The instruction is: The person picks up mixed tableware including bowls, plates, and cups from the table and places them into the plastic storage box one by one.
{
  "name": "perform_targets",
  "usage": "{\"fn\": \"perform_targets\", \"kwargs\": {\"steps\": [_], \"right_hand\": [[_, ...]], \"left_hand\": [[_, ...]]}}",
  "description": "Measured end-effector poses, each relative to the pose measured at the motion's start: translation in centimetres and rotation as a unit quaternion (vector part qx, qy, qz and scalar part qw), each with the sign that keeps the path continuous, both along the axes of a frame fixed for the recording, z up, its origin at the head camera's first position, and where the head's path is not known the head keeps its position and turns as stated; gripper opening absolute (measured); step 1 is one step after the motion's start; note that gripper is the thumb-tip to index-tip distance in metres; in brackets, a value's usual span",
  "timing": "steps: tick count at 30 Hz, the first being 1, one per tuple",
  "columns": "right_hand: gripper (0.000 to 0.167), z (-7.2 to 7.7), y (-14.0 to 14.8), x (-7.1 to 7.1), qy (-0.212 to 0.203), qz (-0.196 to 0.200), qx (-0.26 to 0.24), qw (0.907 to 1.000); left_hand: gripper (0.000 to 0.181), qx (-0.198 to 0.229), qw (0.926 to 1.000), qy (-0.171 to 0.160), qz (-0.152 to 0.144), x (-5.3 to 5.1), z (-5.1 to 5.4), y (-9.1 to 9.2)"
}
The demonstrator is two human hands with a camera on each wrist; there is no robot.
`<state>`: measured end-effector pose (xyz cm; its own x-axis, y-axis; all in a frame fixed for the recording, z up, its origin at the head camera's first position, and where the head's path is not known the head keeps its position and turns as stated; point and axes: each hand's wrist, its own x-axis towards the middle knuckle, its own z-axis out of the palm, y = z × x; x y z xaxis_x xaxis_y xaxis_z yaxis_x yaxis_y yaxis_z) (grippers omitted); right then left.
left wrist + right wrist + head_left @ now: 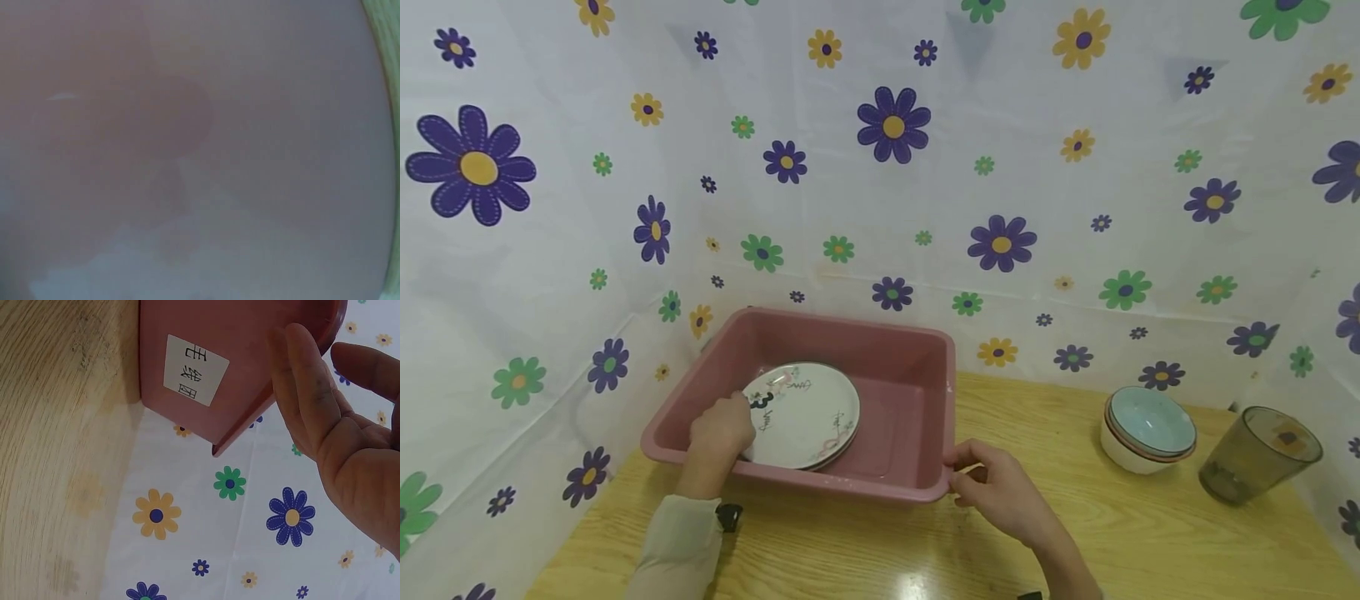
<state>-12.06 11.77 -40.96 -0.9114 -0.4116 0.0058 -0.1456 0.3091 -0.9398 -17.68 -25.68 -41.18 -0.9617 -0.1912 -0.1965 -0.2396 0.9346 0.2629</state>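
Observation:
A pink plastic basin point(895, 417) stands on the wooden table. White plates point(808, 417) with a floral pattern and dark lettering lie in its left half; a second rim shows beneath the top one. My left hand point(724, 429) reaches over the basin's front wall and grips the plates at their left edge, its fingertips hidden. The left wrist view is a pinkish blur, with a strip of table at its right side. At the basin's front right corner, my right hand point(996, 487) pinches the rim, thumb and fingers on either side in the right wrist view.
Stacked bowls point(1150, 429), a light blue one on top, stand at the right of the table point(1030, 433). Beside them is a brownish transparent cup point(1258, 458). Flower-printed white sheeting point(842, 192) encloses the back and sides. A handwritten label point(195, 370) is on the basin's outer wall.

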Motion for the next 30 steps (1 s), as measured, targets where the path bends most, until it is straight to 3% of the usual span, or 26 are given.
{"fn": "perform_targets", "kwargs": {"steps": [9,18,30], "right_hand": [[0.024,-0.1,0.2,-0.1,-0.004,0.005,-0.001,1.0],[0.026,0.2,0.4,-0.2,-0.01,0.015,0.004,0.9998],[0.028,0.6,1.2,-0.3,0.015,-0.013,0.024,0.9995]], "left_hand": [[0.032,0.008,0.9991,0.031,0.026,-0.1,0.2,-0.1],[0.041,0.037,0.9951,0.087,0.028,-0.4,0.5,0.0],[0.048,0.073,0.9748,0.211,0.007,0.4,1.7,1.4]]}}
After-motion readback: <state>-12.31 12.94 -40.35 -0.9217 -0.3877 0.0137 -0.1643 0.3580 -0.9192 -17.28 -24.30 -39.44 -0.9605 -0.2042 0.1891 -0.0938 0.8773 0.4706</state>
